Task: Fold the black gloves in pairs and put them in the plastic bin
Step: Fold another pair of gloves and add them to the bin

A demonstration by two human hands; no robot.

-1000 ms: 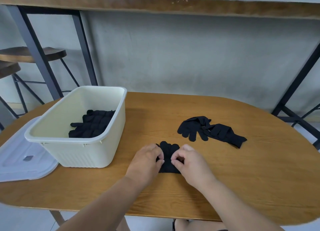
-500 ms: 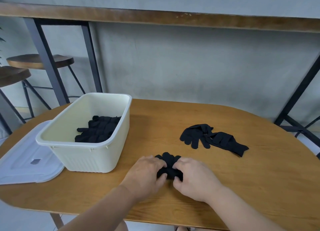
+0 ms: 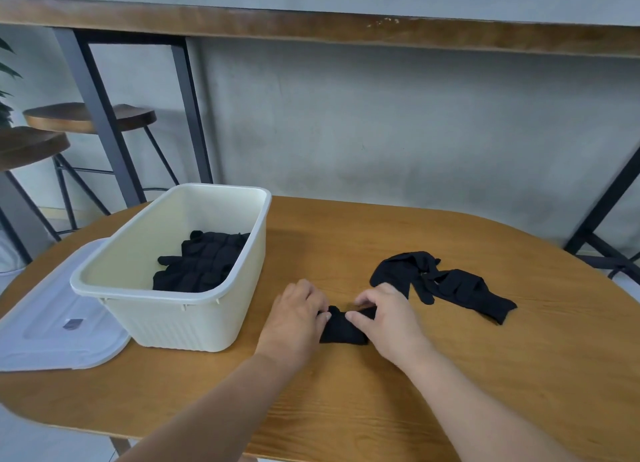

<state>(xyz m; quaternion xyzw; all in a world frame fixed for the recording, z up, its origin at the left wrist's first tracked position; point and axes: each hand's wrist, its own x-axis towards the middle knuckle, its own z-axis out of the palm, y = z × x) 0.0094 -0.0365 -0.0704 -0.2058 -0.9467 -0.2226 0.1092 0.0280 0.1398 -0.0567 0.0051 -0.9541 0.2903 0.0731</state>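
At frame centre, my left hand [image 3: 298,318] and right hand [image 3: 384,314] are pinching the folded glove pair [image 3: 343,328] on the table [image 3: 485,375]. The plastic bin [image 3: 180,309], centre left, is holding black gloves [image 3: 202,264]; loose gloves [image 3: 446,283] are lying at right.

Surface [image 3: 450,375]: wood, visible grain, satin sheen. Bin [image 3: 180,319]: cream plastic, smooth, ribbed lower wall. Lid [image 3: 45,333]: translucent white plastic, smooth. Gloves [image 3: 450,285]: black matt knit cloth. Wall [image 3: 381,126]: grey, matt, rough. Stools [image 3: 86,117]: dark wood seats, black metal legs.
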